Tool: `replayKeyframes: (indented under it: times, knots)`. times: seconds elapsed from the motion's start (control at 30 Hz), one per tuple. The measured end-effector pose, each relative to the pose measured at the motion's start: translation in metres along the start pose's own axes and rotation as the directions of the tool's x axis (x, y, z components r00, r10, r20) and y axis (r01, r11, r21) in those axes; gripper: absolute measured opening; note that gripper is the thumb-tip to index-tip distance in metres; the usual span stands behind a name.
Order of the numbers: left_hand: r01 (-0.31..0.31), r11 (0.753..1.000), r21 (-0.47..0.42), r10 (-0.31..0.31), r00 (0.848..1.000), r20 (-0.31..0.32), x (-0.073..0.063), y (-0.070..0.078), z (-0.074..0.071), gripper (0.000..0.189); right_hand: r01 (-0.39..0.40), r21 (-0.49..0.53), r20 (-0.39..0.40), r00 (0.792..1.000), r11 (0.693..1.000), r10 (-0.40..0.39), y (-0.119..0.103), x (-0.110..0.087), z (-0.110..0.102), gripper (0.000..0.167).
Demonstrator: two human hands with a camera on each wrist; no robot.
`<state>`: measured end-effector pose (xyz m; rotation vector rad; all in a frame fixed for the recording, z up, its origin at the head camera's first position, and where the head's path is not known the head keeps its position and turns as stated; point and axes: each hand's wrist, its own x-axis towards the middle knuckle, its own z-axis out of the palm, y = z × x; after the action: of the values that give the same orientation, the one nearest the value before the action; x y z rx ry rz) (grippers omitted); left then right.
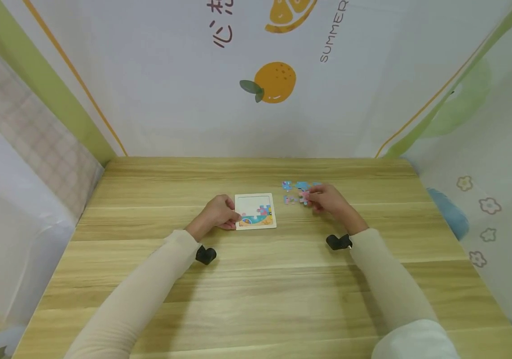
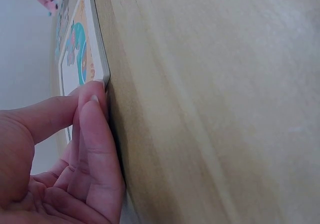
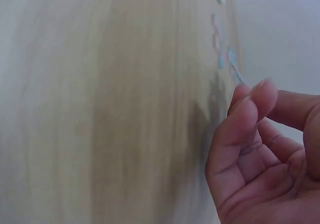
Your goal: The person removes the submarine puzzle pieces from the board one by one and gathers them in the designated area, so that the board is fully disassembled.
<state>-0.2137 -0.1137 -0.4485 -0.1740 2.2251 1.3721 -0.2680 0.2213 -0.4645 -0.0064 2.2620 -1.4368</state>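
A white puzzle tray [image 1: 254, 197] lies on the table, its lower and right parts filled with colourful jigsaw pieces and the upper left bare white. My left hand [image 1: 221, 212] pinches the tray's left edge between thumb and fingers; the left wrist view shows the fingertips at its near corner [image 2: 104, 77]. To the right, my right hand [image 1: 328, 200] pinches a pink and blue puzzle piece [image 1: 304, 196] between thumb and index finger. In the right wrist view this piece [image 3: 235, 69] is seen edge-on, tilted, beyond the fingertips.
Loose puzzle pieces [image 1: 287, 185] lie between the tray and my right hand, and a blue one [image 1: 302, 185] sits just behind the held piece. The wooden table [image 1: 256, 289] meets a printed white curtain [image 1: 184, 99] at the back. Black wrist cameras [image 1: 205, 255] hang at both cuffs.
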Motion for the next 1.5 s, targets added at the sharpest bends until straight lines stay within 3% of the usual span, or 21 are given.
replayKeyframes:
  times: [0.17, 0.47, 1.0, 1.5]
  knots:
    - [0.003, 1.0, -0.015, -0.003, 1.0, 0.009, -0.003, 0.001, 0.001, 0.031, -0.018, -0.015, 0.0, 1.0, 1.0, 0.018, 0.004, 0.0, 0.001, 0.034]
    - [0.004, 1.0, -0.006, -0.004, 1.0, -0.005, 0.001, -0.001, 0.003, 0.034, 0.038, -0.134, -0.033, 0.999, 0.99, -0.042, 0.003, -0.003, 0.006, 0.031]
    - [0.011, 1.0, -0.009, -0.011, 1.0, -0.007, 0.006, -0.001, 0.001, 0.033, 0.06, -0.134, -0.037, 0.997, 0.989, -0.066, -0.003, -0.002, 0.007, 0.033]
    - [0.014, 1.0, -0.011, -0.014, 1.0, -0.006, 0.006, -0.003, 0.0, 0.033, 0.158, -0.186, 0.101, 0.985, 0.97, -0.141, -0.03, 0.003, 0.048, 0.033]
